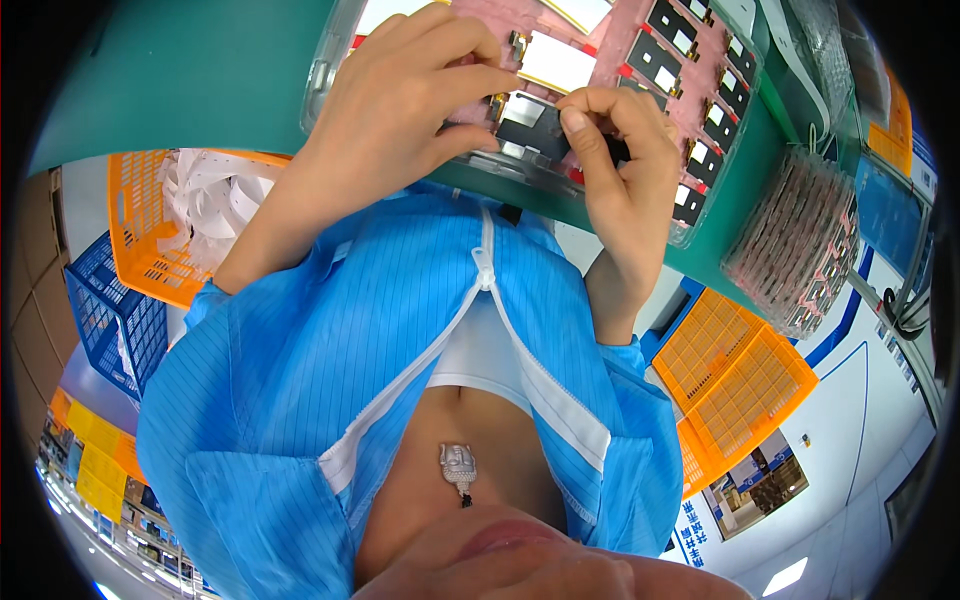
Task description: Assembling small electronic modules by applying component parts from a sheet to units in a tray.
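A clear plastic tray point(318, 75) with pink lining point(612, 55) lies on the green table at the top of the view. Small flat panels with flex tails sit in it, some white-faced, some black. My left hand point(405, 100) curls round the left end of a dark flat panel point(535, 128), thumb and forefinger at its lower and upper corners. At the panel's upper right corner, my right hand point(628, 150) is closed in a pinch between thumb and forefinger. A white-faced panel point(560, 62) lies just beyond it. The fingertips partly hide the panel's ends.
A stack of similar filled trays point(800, 240) stands at the right table edge. An orange basket point(140, 230) of white strips and a blue basket point(105, 310) are on the left. Another orange basket point(735, 370) is at the lower right. Green table point(190, 80) extends left.
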### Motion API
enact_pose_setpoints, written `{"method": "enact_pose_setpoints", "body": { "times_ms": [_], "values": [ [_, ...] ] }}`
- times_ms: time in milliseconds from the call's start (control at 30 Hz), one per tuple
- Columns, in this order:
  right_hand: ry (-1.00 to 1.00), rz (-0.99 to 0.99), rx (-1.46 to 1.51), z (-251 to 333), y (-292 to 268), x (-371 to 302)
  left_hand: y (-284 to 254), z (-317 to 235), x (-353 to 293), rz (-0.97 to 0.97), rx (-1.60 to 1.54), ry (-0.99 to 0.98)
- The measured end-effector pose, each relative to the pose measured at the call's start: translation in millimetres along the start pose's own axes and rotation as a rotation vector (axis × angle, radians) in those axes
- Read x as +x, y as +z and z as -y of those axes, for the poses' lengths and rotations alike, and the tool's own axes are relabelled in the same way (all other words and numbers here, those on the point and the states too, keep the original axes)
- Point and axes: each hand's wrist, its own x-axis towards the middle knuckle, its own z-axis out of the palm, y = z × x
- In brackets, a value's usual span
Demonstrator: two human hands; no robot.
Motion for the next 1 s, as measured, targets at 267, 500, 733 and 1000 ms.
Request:
{"method": "enact_pose_setpoints", "body": {
  "times_ms": [267, 500, 733, 1000],
  "values": [
    [-0.007, 0.003, 0.006, -2.3, 0.7, -0.6, 0.3, 1.1, -2.2, 0.005, 0.016, 0.000],
    [-0.031, -0.010, 0.001, -5.5, 2.7, 0.6, 0.1, 0.2, 0.6, 0.015, -0.009, -0.029],
    [-0.064, -0.008, -0.039, -12.0, 3.9, 1.0, 0.0, 2.0, 1.8, 0.009, 0.000, 0.015],
    [-0.101, -0.012, -0.067, -15.8, 5.6, 1.4, -0.4, 1.3, 1.8, 0.025, -0.039, -0.031]
  ]
}}
